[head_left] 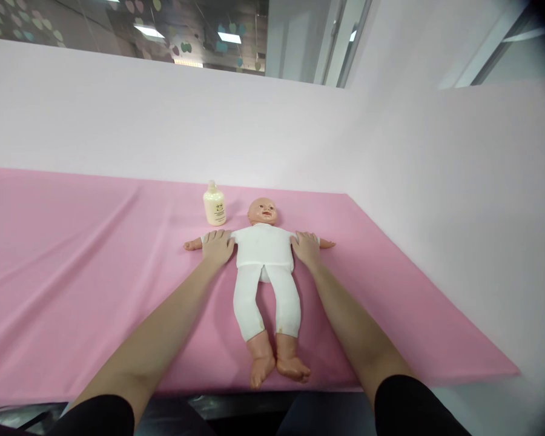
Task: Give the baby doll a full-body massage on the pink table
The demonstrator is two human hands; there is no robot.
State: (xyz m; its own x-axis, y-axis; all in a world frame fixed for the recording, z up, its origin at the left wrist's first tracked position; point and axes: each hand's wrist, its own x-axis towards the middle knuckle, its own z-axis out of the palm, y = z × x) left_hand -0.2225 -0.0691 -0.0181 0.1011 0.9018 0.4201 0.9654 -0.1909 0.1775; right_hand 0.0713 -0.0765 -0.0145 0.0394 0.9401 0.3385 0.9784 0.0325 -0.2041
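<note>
I am in a staged baby-care training room: a pink cloth (pixel 72 272) over a table, plain pale backdrop walls (pixel 254 133), a practice doll (pixel 266 266), and office ceiling lights (pixel 148 30) beyond.

A pink-covered table (pixel 72 272) bears a baby doll (pixel 266 266) lying face-up and, apparently, a lotion bottle (pixel 214 206).

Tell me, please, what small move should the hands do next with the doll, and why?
Probably close each hand around the doll's arm it covers. The left hand and the right hand lie flat on the arms of the doll, which lies face-up on the pink cloth; nothing is gripped yet. The bottle stands untouched near its head.
</note>
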